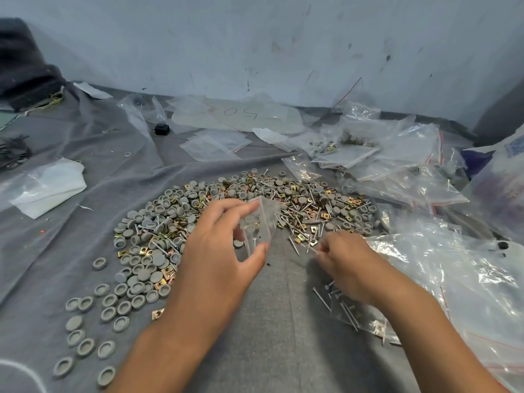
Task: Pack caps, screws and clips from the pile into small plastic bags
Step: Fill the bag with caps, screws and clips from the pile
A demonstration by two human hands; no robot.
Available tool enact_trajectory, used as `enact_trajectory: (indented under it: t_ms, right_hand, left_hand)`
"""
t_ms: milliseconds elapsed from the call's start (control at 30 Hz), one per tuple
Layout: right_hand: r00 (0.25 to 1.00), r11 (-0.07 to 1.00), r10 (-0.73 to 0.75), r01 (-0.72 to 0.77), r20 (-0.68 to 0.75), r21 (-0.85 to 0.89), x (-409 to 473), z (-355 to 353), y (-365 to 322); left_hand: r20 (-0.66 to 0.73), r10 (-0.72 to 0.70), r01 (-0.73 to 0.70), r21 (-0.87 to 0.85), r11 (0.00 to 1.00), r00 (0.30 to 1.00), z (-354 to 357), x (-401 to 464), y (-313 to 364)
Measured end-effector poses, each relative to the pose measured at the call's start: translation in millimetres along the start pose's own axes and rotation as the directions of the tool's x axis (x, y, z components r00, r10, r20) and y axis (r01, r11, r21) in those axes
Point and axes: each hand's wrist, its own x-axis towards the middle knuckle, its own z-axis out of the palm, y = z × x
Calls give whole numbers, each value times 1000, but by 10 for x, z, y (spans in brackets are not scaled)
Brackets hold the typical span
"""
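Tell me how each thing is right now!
left hand: holding the small bag up
small bag: open, some pieces inside
right hand: pinching a screw at the pile's edge
pile: loose, spread on the cloth
filled bags: lying in a heap at the right
empty bags: flat, stacked behind the pile

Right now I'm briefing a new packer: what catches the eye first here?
The pile of grey caps, brass clips and screws fills the cloth's centre. Above it the left hand pinches a small clear bag, while the right hand picks at screws.
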Motion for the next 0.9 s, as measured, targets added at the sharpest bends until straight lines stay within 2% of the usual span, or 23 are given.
enact_trajectory:
  t_ms: [33,100,167,233,333,433,533,700,800,900]
  right_hand:
    - [999,989,-39,44,-39,143,-28,-34,-37]
    - [978,894,-112,175,-174,411,-105,-135,-154]
    - [927,773,-176,338,-330,536,-198,-233,-290]
    - [865,728,-252,465,-435,504,-280,-275,-422]
    - [775,776,-341,551,-532,307,-362,-252,-518]
    - [728,854,-368,511,-579,99,-406,-196,-544]
    - [693,890,-365,456,-622,-14,-434,-151,-592]
    - [721,910,-322,415,-614,9,-423,-35,-728]
    - [714,881,-272,454,-645,131,-401,-44,-689]
    - [687,866,-262,477,-678,149,-381,-81,-649]
  left_hand:
    - [-3,4,-4,1,1000,1000,5,0,2]
    - [-6,16,-16,0,1000,1000,19,-3,5]
    - [-3,25,-25,-8,1000,1000,37,-7,9]
    - [8,29,-29,-4,1000,1000,60,-16,16]
    - [35,60,-60,8,998,998,117,-36,30]
    - [40,83,-83,10,996,996,160,-45,35]
    - [21,97,-97,1,995,995,186,-44,28]
    - [0,105,-104,-39,994,995,228,-46,43]
    - [7,91,-91,-30,995,996,219,-47,18]
    - [29,77,-77,-2,997,997,188,-43,13]
